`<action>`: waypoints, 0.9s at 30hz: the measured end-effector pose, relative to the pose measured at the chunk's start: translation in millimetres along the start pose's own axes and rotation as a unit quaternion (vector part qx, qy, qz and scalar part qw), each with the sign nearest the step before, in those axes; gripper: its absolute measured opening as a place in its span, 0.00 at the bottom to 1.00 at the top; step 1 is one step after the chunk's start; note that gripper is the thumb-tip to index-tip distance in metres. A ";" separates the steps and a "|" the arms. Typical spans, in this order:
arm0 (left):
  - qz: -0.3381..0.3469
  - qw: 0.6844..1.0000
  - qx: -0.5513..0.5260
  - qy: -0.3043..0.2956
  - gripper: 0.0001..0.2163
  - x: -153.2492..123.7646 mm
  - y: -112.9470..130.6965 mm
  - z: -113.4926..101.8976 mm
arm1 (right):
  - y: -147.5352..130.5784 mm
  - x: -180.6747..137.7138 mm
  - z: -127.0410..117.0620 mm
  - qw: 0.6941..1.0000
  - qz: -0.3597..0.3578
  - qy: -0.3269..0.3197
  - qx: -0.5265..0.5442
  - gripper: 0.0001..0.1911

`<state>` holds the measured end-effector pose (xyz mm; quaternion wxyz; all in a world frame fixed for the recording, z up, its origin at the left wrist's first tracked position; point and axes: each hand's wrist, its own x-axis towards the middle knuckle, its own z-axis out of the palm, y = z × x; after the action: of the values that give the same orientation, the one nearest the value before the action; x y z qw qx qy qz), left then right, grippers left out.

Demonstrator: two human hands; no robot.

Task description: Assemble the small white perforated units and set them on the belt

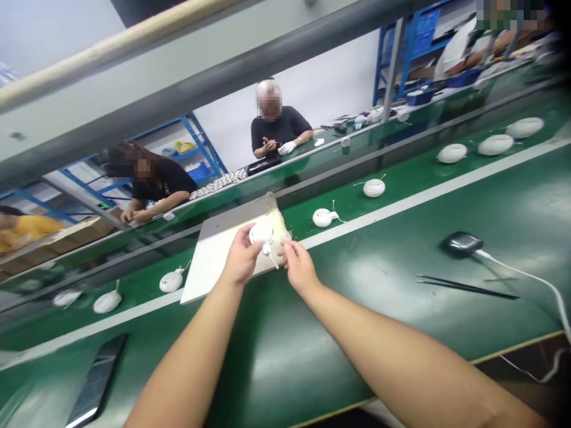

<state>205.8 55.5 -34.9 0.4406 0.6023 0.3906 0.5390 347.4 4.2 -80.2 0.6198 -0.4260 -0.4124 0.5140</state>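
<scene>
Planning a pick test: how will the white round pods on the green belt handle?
The white pod is probably light for its size. Its rounded sides may roll on the glossy green belt. Its thin wire looks floppy.

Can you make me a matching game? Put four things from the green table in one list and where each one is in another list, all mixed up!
Things:
1. Round white plastic device
2. Long thin black tweezers
3. Flat glossy black smartphone
4. Flat white rectangular board

Places:
A. On the right side of the green bench
B. Under the round device
C. In the left hand
D. At the lower left corner of the bench

Right pairs: 1-C, 2-A, 3-D, 4-B
</scene>
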 end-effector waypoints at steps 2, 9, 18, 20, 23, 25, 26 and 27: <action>0.008 0.998 -0.045 0.031 0.27 -49.7 7.2 -4.9 | -2.3 -5.3 2.7 0.991 0.007 -0.120 0.057 0.20; 0.102 0.993 0.042 0.042 0.25 -110.9 25.1 -7.6 | -4.9 -34.5 5.8 0.953 0.009 -0.302 0.041 0.18; 0.027 0.998 0.023 0.047 0.18 -120.7 22.7 11.5 | -7.9 -37.3 6.6 0.990 -0.001 -0.137 0.036 0.24; 0.017 0.999 0.020 0.023 0.18 -124.4 22.8 20.4 | -9.9 -41.7 12.4 0.990 0.012 -0.126 0.061 0.26; 0.034 0.998 0.042 0.032 0.20 -128.9 22.7 30.5 | -10.9 -50.8 19.1 0.991 0.036 -0.123 0.050 0.28; 0.048 0.996 0.068 0.039 0.21 -131.4 21.9 33.8 | -9.5 -55.3 19.9 0.992 0.040 -0.116 0.035 0.28; 0.055 0.995 0.079 0.039 0.21 -132.3 21.3 34.4 | -8.0 -56.7 19.3 0.993 0.033 -0.113 0.025 0.28; 0.061 0.994 0.089 0.035 0.21 -133.0 20.8 34.7 | -6.0 -57.3 18.2 0.994 0.022 -0.109 0.012 0.27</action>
<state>225.0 -80.5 -56.8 0.3375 0.6426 0.4144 0.5490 324.3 -51.2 -73.3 0.5646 -0.3691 -0.4619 0.5760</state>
